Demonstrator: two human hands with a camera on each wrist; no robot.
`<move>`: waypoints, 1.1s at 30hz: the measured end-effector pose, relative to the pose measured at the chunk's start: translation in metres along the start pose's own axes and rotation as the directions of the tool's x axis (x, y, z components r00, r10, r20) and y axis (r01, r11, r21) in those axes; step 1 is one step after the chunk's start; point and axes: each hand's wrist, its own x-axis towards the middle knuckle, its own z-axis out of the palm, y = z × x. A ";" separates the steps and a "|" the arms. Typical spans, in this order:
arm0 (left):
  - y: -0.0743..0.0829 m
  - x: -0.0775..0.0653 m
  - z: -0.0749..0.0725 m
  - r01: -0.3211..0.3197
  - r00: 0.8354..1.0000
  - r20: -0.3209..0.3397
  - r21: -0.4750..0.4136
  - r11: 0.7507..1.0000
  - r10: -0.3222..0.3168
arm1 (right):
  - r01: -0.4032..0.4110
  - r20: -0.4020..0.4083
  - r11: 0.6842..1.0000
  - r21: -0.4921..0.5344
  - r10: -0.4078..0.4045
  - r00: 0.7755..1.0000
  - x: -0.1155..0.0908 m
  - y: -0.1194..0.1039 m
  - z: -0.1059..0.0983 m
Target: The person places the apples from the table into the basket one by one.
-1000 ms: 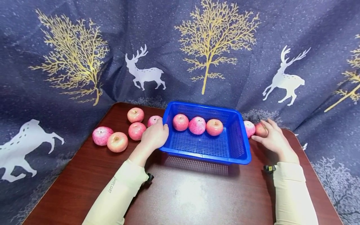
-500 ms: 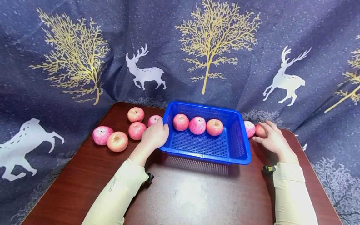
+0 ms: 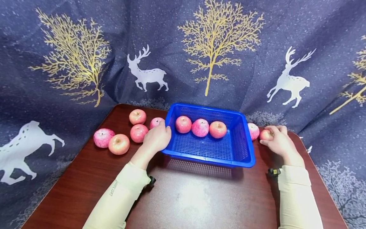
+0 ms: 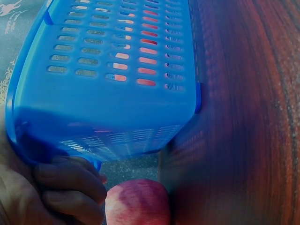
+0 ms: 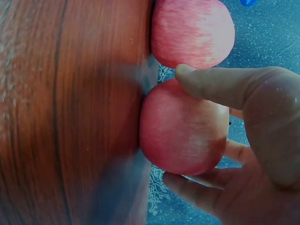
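Note:
A blue plastic basket (image 3: 207, 159) stands on the brown table with three red apples (image 3: 200, 128) in a row inside. My left hand (image 3: 158, 138) grips its left rim, fingers curled under the edge in the left wrist view; an apple (image 4: 138, 204) sits just beyond them. To the basket's right, my right hand (image 3: 279, 143) holds a red apple (image 5: 183, 131), thumb on one side and fingers round the other. That apple rests on the tabletop. Close beside it, nearer the basket, lies another pink-red apple (image 5: 192, 33).
Left of the basket several more apples (image 3: 119, 144) lie on the table (image 3: 183, 203), one of them (image 3: 156, 122) partly hidden by my left hand. A dark blue cloth (image 3: 177, 41) printed with deer and trees hangs behind the table.
My right hand's fingers have drawn in round the apple, which has turned and shifted slightly toward me. The left hand and basket stay where they were.

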 end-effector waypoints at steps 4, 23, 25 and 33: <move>0.000 0.000 -0.001 -0.005 1.000 -0.001 0.001 1.000 0.005 | -0.014 0.017 1.000 0.002 0.014 1.000 -0.001 0.000 -0.001; 0.001 0.000 0.000 0.006 1.000 0.004 0.004 1.000 -0.006 | 0.001 0.102 0.999 -0.042 0.003 0.995 0.000 0.003 -0.004; 0.001 0.000 -0.001 0.007 1.000 0.006 0.002 1.000 -0.007 | 0.007 0.092 0.999 -0.045 -0.003 0.996 0.000 0.003 -0.005; 0.001 -0.001 -0.001 0.002 1.000 -0.002 -0.002 1.000 -0.002 | -0.011 0.021 0.999 -0.039 0.012 1.000 0.001 0.002 -0.011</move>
